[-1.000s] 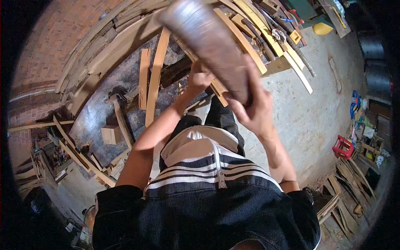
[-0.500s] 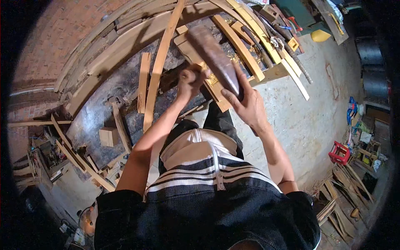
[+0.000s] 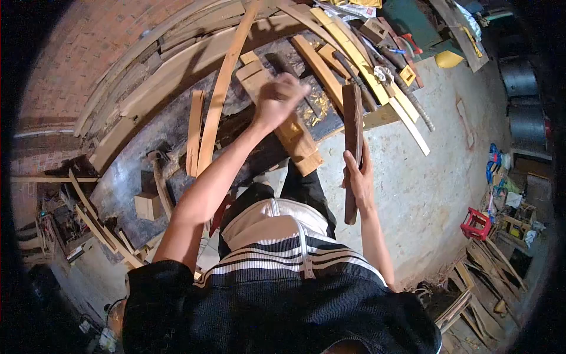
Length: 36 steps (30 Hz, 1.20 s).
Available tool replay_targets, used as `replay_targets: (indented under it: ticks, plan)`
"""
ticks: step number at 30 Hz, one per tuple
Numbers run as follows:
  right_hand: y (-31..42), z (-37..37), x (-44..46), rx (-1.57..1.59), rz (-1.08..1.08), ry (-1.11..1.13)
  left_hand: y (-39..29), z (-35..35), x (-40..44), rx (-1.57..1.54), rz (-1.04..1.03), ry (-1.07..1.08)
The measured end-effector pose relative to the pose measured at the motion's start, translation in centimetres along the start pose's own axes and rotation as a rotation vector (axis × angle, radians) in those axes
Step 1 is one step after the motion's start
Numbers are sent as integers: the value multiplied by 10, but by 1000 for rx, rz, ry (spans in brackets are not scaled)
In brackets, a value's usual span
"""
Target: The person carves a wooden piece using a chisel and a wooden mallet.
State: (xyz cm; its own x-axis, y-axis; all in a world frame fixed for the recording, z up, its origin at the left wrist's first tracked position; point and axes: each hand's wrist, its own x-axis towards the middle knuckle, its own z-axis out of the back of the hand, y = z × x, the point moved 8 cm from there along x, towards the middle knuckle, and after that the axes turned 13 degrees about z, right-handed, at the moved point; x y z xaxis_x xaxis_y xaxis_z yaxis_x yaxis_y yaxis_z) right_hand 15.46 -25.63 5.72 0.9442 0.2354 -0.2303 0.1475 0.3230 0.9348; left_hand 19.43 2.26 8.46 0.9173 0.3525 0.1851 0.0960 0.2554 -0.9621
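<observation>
My right hand [image 3: 362,180] is wrapped around a long dark brown wooden block [image 3: 352,124], held upright in view with its narrow side facing me, right of the bench edge. My left hand [image 3: 278,105] is curled into a fist above a light wooden block [image 3: 298,141] with steps cut in its near end. Motion blurs its fingertips, and whatever they hold, if anything, is hidden. A dark bar [image 3: 303,88] lies just beyond that fist, beside yellow wood shavings [image 3: 315,106].
Long wooden strips [image 3: 227,82] lie across the dark bench [image 3: 127,183]. More battens and tools, including a red-handled one [image 3: 408,41], fill its far right. A small wooden cube [image 3: 147,203] sits at left. A red plastic stool [image 3: 475,224] stands on the concrete floor [image 3: 413,183].
My right hand has swung the dark wooden block away from the bench to the right, turning it edge-on. My left fist has shifted slightly right over the light block.
</observation>
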Motion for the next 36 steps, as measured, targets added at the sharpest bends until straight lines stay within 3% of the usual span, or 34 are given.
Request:
replay_targets:
  ticks: [1, 3, 5, 7, 12, 15, 17, 19, 22, 23, 26, 29, 32, 36]
  plan:
    - [-1, 4, 0, 27, -15, -25, -3, -27, 7, 414, -184, 12]
    - [-3, 12, 0, 38, -30, -54, -16, -53, 11, 208, -387, 285]
    - [-4, 25, 2, 60, -47, -124, 28, -105, 21, 755, -225, 578]
    - [-6, 37, 4, 54, -43, -155, 45, -129, 23, 804, -417, 663]
    - [-22, 69, 2, 17, -99, -271, 120, -175, 51, 916, -306, 863]
    - [-31, 81, 0, 4, -165, -317, 136, -193, 59, 944, -270, 816]
    - [-39, 87, 5, 8, -179, -330, 119, -211, 62, 950, -299, 885]
    - [-43, 90, 10, 17, -217, -317, 106, -231, 68, 897, -189, 1013]
    - [-42, 96, 21, 30, -241, -332, 96, -270, 88, 643, -263, 848]
    - [-42, 98, 25, 24, -237, -330, 98, -284, 92, 686, -305, 784]
    - [-37, 107, 33, 30, -226, -357, 126, -319, 92, 903, -331, 859]
    - [-32, 114, 38, -2, -190, -367, 163, -339, 92, 836, -396, 732]
    - [-30, 116, 38, -9, -189, -378, 163, -339, 86, 909, -444, 770]
    - [-30, 114, 31, -33, -144, -409, 76, -299, 108, 691, -373, 786]
